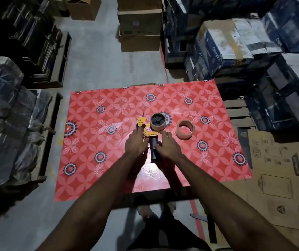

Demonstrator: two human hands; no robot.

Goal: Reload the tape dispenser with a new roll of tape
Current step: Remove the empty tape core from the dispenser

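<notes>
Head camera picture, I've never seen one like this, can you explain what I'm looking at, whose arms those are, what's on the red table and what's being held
This is a single picture from a wide-angle camera worn on a person's head, looking forward and down, so the two bare arms reaching in from the bottom are the wearer's own. There is no robot.

They stand at a table with a red flowered cover, in a storeroom with stacked boxes around it. On the table lies a yellow tape dispenser with a dark handle and a roll mounted on its hub. To its right, apart from it, a separate roll of tape lies flat on the cover, untouched.

The left hand rests on the dispenser's yellow body, and the right hand touches the handle side. Both hands look spread; whether either truly grips it, I cannot tell.
</notes>
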